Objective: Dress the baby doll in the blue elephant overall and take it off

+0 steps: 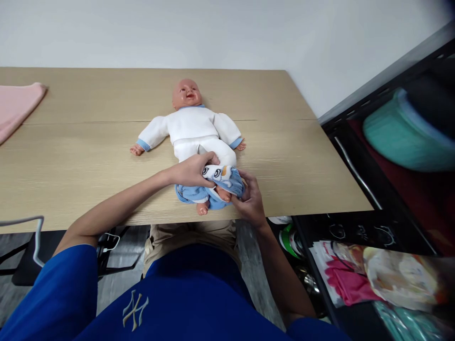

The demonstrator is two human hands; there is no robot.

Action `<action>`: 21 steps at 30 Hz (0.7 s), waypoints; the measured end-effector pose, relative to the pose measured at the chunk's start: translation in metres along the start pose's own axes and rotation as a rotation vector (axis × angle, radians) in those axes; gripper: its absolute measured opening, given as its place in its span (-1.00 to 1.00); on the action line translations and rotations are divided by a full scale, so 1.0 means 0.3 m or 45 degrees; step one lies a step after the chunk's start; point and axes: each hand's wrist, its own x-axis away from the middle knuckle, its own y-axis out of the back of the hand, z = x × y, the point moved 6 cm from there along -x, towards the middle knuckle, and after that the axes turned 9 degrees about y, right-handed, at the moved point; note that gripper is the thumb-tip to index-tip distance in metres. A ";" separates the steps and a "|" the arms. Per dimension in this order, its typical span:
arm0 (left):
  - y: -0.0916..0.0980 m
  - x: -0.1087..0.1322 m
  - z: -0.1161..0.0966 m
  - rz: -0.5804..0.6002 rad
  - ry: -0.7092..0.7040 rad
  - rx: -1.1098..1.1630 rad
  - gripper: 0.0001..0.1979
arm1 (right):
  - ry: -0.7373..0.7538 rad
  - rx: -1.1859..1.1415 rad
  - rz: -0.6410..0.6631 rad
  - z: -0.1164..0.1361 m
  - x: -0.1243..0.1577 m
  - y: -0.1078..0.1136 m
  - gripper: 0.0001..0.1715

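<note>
A baby doll (pixel 192 123) lies on its back on the wooden table, its head away from me, in a white top with blue cuffs. Light blue baby pants (pixel 194 193) with a cartoon face are bunched around its lower legs, and both bare feet stick out. My left hand (pixel 195 170) pinches the pants' upper edge beside the printed eyes, thumb on the doll's white leg. On the other side, my right hand (pixel 250 199) is closed on the blue cloth next to one foot. Part of the legs is hidden under the cloth and my fingers.
A pink cloth (pixel 17 109) lies at the table's left end. Right of the table (pixel 302 180) stands a black shelf holding a green basin (pixel 405 135). Below it are a pink cloth item (pixel 350 282) and plastic bags. A white cable (pixel 38 241) hangs at the left front edge.
</note>
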 end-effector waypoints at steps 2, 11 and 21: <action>0.002 0.002 -0.006 0.079 -0.017 -0.091 -0.48 | 0.000 0.090 -0.036 -0.005 -0.018 0.026 -0.32; 0.032 0.006 -0.017 0.262 -0.024 -0.134 -0.63 | -0.024 0.230 0.309 0.014 -0.178 0.056 -0.69; 0.015 0.003 -0.047 0.145 -0.003 -0.217 -0.43 | 0.034 0.061 0.619 0.055 -0.323 0.052 -0.38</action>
